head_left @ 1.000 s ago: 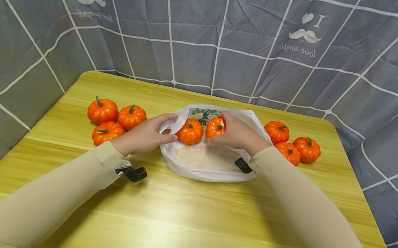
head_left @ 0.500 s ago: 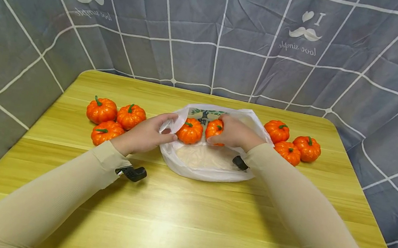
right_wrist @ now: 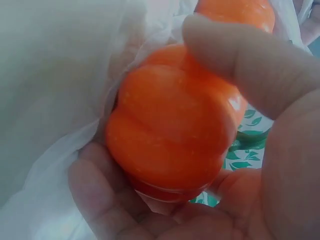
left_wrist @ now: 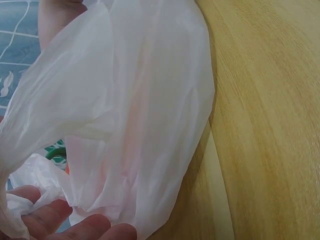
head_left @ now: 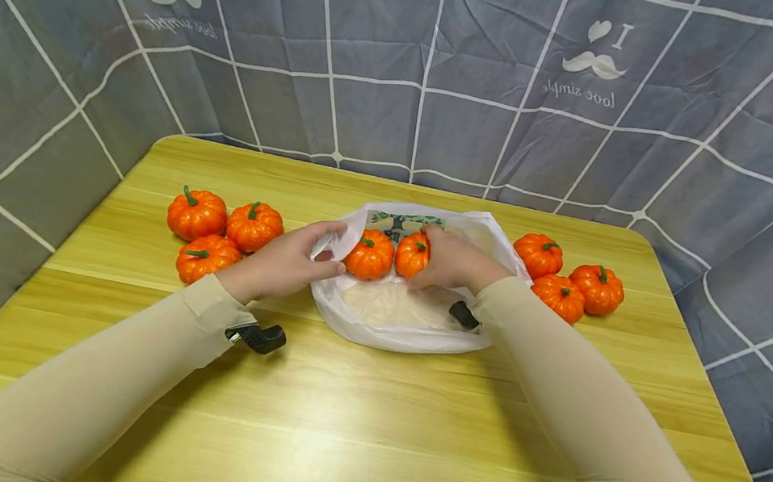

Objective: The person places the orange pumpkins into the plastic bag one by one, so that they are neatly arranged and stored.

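Observation:
A white plastic bag (head_left: 396, 338) lies with its mouth spread on the table, a printed tree on its far inner side. My left hand (head_left: 284, 262) holds the bag's left rim; in the left wrist view its fingers (left_wrist: 87, 227) are curled into the thin plastic. Inside the bag, my right hand (head_left: 460, 260) grips a small orange pumpkin (right_wrist: 172, 120), thumb on one side and fingers curled round the other. A second pumpkin (head_left: 369, 255) with a green stem sits in the bag just left of the held one, by the left fingertips.
Three pumpkins (head_left: 198, 214) cluster on the table left of the bag, close to the left forearm. Another three pumpkins (head_left: 596, 290) stand to the right, beside the right wrist. A grey checked curtain (head_left: 381, 61) hangs behind the wooden table (head_left: 334, 413).
My right hand has lowered the pumpkin slightly and shifted it left, closer to the other pumpkin in the bag. The left hand keeps its hold on the rim.

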### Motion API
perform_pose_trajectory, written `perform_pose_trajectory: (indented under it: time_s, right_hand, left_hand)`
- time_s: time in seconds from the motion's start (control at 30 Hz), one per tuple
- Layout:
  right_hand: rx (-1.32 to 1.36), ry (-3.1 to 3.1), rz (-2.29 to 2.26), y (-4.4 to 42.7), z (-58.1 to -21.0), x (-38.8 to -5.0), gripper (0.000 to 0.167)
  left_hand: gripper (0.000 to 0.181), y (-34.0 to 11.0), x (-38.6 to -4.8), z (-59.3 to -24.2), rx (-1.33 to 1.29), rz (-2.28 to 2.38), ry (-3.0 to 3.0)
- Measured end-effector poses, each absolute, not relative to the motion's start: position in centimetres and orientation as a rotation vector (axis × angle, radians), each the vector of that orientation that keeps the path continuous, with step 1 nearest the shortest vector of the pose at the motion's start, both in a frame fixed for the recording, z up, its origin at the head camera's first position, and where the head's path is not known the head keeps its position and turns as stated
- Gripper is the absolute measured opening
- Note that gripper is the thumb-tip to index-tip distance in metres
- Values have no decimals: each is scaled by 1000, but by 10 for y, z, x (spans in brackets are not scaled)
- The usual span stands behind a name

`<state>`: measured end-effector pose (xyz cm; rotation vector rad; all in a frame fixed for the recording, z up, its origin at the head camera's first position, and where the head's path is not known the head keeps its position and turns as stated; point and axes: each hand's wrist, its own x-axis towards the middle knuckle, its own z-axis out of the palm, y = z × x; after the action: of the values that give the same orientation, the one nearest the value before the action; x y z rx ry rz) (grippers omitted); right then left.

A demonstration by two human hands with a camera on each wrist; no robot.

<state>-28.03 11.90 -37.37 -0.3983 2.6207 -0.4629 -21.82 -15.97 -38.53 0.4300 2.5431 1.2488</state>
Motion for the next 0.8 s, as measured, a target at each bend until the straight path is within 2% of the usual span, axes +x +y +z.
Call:
perform_pose_trajectory:
  time_s: [0.8]
  right_hand:
    - [-444, 2635, -490, 124, -380, -285, 106]
  left_hand:
    - [73, -155, -221, -388, 405, 1240, 2525]
